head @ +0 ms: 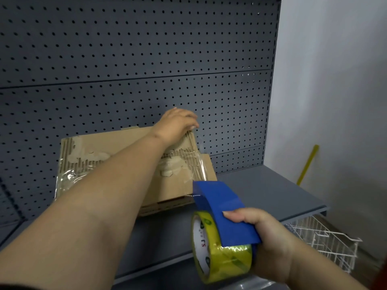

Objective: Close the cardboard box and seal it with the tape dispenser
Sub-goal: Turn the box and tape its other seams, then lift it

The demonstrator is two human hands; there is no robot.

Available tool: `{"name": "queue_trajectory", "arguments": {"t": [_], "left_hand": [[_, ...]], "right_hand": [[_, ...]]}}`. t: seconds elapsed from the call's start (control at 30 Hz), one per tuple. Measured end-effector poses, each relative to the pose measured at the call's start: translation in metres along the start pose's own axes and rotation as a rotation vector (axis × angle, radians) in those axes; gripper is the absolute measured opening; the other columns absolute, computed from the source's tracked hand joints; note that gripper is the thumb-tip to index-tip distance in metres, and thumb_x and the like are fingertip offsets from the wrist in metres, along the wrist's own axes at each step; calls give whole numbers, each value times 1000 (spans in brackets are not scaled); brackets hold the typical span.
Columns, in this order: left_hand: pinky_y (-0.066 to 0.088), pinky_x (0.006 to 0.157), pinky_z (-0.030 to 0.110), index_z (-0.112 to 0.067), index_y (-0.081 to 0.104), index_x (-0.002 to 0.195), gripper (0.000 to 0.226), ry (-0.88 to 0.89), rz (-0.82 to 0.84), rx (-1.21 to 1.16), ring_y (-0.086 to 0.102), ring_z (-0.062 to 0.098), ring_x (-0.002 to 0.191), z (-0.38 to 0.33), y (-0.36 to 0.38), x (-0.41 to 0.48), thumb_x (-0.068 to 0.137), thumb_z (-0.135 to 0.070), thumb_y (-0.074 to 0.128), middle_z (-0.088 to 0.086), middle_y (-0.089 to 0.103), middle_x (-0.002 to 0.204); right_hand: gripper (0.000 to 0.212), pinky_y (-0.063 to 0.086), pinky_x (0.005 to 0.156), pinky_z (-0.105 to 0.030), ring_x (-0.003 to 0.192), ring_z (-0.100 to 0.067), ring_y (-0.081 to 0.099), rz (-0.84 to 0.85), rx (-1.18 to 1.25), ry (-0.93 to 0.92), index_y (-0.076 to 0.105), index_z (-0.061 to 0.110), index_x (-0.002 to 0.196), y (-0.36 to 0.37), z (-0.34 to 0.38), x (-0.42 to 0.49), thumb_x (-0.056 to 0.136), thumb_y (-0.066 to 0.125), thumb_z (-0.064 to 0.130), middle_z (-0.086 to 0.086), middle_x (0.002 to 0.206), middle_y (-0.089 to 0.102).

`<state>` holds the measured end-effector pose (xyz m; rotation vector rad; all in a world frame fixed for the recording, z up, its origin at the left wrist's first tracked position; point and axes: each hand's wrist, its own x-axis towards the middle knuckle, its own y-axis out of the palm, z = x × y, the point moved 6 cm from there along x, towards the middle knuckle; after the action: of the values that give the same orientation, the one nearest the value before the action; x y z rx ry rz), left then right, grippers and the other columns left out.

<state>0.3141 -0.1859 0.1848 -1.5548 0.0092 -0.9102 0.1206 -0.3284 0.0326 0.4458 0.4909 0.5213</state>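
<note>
The box (117, 164) lies flat and closed on a grey shelf (261, 191), with its back edge against the pegboard (136, 59). Its front edge stands a little behind the front lip of the shelf, and a bare strip of shelf runs in front of it. To the right of the box the shelf is free up to its right end, where a white wall (335, 91) begins.

The box is of brown cardboard. The top skin is torn in several places, so the ribbed inner layer shows, and old clear tape (200, 162) wrinkles and shines over the right part and over the left front corner.

The left hand (176, 124) reaches across the box and presses down on its far right corner, fingers bent over the edge near the pegboard. The right hand (266, 241) is closed around the dispenser (222, 214), thumb on its blue curved cover. The dispenser is in the air in front of the right front corner of the box, just above the shelf, and a strip of clear tape goes from it up to the box top. Its roll (219, 252) is yellowish and glossy, with a white core.

The pegboard is dark grey metal with regular rows of small holes. Lower right, under the shelf, there is a white wire basket (326, 241), and a yellow stick (307, 164) leans on the wall.
</note>
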Motion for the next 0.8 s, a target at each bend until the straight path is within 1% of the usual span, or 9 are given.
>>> {"name": "queue_trajectory", "arguments": {"t": [0.07,0.2,0.33,0.43,0.57,0.6,0.67,0.73,0.8], "left_hand": [[7,117,36,-14,64,111,31,58,103,49,50,20,118,-5,2,-2,99,-29,39,2,60,117],[15,118,39,-18,58,107,46,115,226,189,52,15,103,-9,6,-8,94,-53,31,-2,54,106],[18,116,39,-20,57,100,47,111,247,275,49,20,109,-10,9,-4,88,-61,36,-2,51,108],[18,114,36,-17,57,115,44,150,189,361,39,22,125,-19,5,-7,93,-50,38,2,46,131],[39,95,35,-16,55,111,20,178,176,377,47,24,113,-35,7,-24,93,-18,47,4,54,116],[38,99,34,-15,56,111,21,151,196,375,47,24,117,-34,7,-28,96,-22,43,5,56,115],[23,115,36,-12,53,123,48,52,247,354,34,23,136,-30,5,-35,98,-43,25,5,52,133],[6,119,38,-16,33,143,66,-35,336,336,10,17,146,-27,7,-46,94,-56,14,1,26,155],[0,118,41,-24,16,149,69,-88,404,305,-3,15,146,-26,11,-58,91,-62,13,-4,3,159]], "right_hand": [[48,57,57,-35,59,-31,69,-11,1,-2,75,-2,80,0,3,-2,33,77,4,-20,79,72],[75,56,63,-36,62,-31,69,-34,-17,-1,74,-2,89,-4,6,-1,16,86,10,-20,83,71],[53,54,65,-36,63,-30,68,-34,-44,-10,74,-1,89,-2,11,-2,37,78,9,-19,84,71],[31,53,64,-34,59,-28,67,-24,-29,-28,76,2,77,2,15,-4,50,69,14,-17,77,71],[26,54,62,-33,57,-28,66,-16,-50,-44,76,5,71,8,19,-4,50,68,15,-15,73,71],[26,53,63,-33,57,-28,66,-13,-54,-40,76,5,71,9,19,-4,49,68,15,-15,73,71],[24,53,64,-34,59,-27,66,-16,-72,-44,76,5,71,8,19,-4,51,68,15,-14,75,71],[22,55,61,-33,59,-26,67,-3,-91,-57,77,6,73,7,20,-5,56,66,15,-13,76,72],[22,56,58,-32,59,-26,68,12,-99,-54,76,6,75,6,18,-5,58,66,15,-14,77,72]]}}
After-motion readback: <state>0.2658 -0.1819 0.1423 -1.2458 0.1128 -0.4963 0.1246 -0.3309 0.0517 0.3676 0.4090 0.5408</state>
